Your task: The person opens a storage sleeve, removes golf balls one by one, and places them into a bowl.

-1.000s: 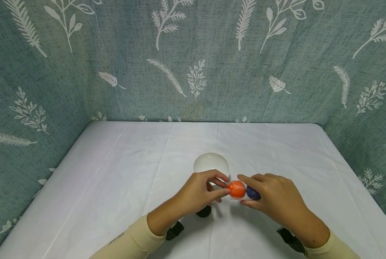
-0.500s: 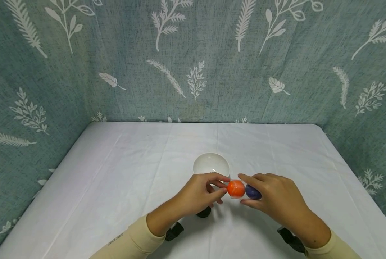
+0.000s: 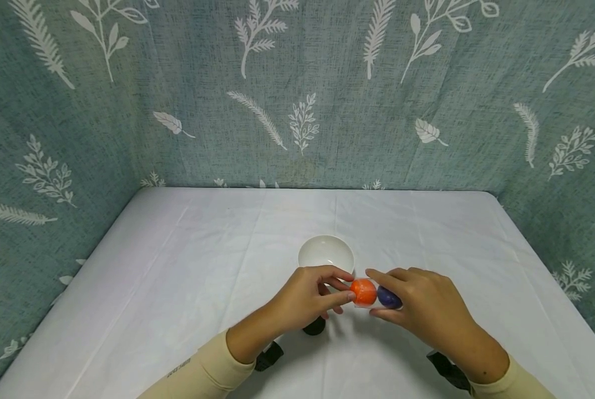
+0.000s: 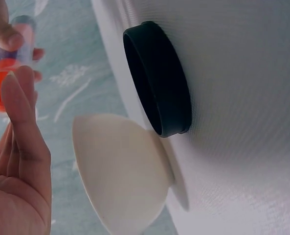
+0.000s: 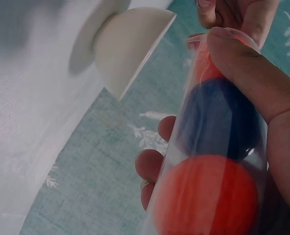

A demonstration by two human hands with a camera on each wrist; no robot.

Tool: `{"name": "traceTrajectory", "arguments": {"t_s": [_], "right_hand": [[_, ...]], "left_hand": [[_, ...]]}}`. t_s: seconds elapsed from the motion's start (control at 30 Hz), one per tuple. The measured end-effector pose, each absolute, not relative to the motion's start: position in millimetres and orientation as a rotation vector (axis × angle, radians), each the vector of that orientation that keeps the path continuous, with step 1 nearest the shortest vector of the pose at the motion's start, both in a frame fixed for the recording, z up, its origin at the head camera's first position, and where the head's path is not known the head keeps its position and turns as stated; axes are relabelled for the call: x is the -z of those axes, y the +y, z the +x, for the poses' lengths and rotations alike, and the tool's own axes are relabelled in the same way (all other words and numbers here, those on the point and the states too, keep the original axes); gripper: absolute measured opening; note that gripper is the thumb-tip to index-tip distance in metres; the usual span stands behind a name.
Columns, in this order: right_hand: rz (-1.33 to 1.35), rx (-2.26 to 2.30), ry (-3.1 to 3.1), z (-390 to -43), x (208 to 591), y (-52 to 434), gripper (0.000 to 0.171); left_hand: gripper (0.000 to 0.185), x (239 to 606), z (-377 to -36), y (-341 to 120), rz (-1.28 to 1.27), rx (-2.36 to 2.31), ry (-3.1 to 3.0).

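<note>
In the head view my right hand point(image 3: 422, 296) grips a clear plastic tube, seen close up in the right wrist view as the tube point(image 5: 259, 159). Inside it a dark blue ball point(image 5: 218, 117) sits between two orange balls; the nearer one is a red-orange ball point(image 5: 206, 196). My left hand point(image 3: 304, 293) is at the tube's mouth, thumb and fingers pinching the end orange ball point(image 3: 364, 292). That ball partly sticks out of the mouth. Under my left hand a black round cap point(image 4: 159, 78) lies on the table, mostly hidden in the head view.
A white bowl point(image 3: 325, 249) stands just behind my left hand on the white-covered table point(image 3: 217, 238). Dark straps point(image 3: 269, 356) show beneath both wrists. A green leaf-patterned curtain point(image 3: 327, 122) hangs behind and along the sides.
The end orange ball and my left fingertips shift slightly at the tube's mouth, a little left and back. My right hand keeps its hold almost still. The bowl and cap stay put.
</note>
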State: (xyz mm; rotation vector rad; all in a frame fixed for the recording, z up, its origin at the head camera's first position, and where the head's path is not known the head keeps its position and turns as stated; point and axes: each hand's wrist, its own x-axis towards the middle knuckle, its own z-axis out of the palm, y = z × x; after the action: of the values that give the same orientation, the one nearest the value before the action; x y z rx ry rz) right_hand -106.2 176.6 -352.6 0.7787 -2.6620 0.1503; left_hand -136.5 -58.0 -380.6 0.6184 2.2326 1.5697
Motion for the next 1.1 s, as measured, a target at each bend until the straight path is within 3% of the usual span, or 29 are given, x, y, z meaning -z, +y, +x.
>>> {"name": "traceTrajectory", "arguments": {"t_s": [1.1], "right_hand": [[0.773,-0.165,-2.658,-107.4,349.5,177.9,0.068]], "left_hand": [[0.037,378.7,-137.9,-62.0,0.660,-1.532,2.177]]}}
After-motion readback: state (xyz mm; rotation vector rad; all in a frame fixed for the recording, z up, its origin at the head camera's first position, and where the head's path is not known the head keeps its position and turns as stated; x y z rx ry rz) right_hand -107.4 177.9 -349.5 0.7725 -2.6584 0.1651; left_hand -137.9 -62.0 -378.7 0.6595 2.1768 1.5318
